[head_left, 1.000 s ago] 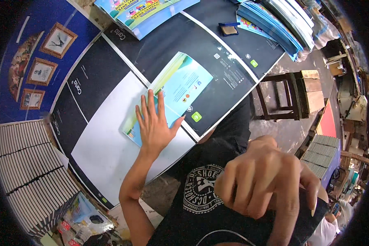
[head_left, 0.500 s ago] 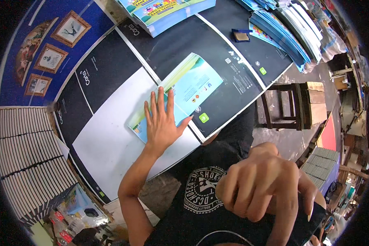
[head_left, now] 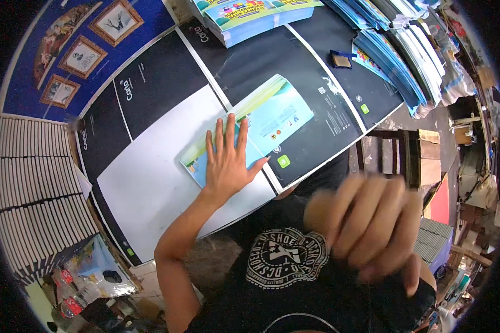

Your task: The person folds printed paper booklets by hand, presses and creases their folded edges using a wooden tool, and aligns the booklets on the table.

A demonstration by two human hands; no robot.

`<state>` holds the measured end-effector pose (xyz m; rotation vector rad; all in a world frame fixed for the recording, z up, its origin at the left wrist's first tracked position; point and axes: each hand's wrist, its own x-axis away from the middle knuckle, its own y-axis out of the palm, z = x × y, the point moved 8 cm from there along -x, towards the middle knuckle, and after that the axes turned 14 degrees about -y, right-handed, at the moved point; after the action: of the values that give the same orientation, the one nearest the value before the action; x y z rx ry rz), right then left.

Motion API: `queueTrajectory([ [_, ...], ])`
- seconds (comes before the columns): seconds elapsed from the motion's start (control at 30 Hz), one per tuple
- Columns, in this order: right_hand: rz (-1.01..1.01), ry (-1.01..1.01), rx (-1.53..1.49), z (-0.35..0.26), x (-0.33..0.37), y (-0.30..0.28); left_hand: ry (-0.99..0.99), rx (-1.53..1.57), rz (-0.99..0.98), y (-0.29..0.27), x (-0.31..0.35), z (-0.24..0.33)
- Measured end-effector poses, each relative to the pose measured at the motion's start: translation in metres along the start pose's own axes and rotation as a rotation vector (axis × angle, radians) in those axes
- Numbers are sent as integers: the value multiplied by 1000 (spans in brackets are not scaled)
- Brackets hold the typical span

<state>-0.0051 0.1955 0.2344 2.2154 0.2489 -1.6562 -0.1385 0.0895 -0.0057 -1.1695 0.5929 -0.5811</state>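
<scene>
A light-blue and green printed booklet (head_left: 280, 114) lies spread flat, partly on a white sheet (head_left: 144, 177) and partly on the black tabletop. Across its nearer-left part rests my left hand (head_left: 226, 164), palm down, fingers stretched out and slightly apart. My right hand (head_left: 372, 225) is raised in front of my chest, off the table. Its fingers look curled in and are smeared by motion. Whether anything sits inside them is hidden. Several layered edges show along the booklet's far-left side.
A stack of printed booklets (head_left: 255, 25) stands at the far edge. Piles of blue sheets (head_left: 391, 72) fill the far right, near a small dark-blue case (head_left: 343, 59). A wooden stool (head_left: 391, 155) stands right of the table. Stacked bound blocks (head_left: 36, 177) line the left side.
My right hand has risen slightly and moved right, and is now blurred. My left hand stays flat on the booklet. The whole view has shifted a little.
</scene>
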Motion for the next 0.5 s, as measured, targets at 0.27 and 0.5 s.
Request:
queueTrajectory([
  [0.27, 440, 713, 524, 99, 191, -150, -17, -40, -58, 3, -2, 4],
  [0.5, 457, 309, 589, 17, 72, -127, -28, -43, -59, 4, 2, 0],
])
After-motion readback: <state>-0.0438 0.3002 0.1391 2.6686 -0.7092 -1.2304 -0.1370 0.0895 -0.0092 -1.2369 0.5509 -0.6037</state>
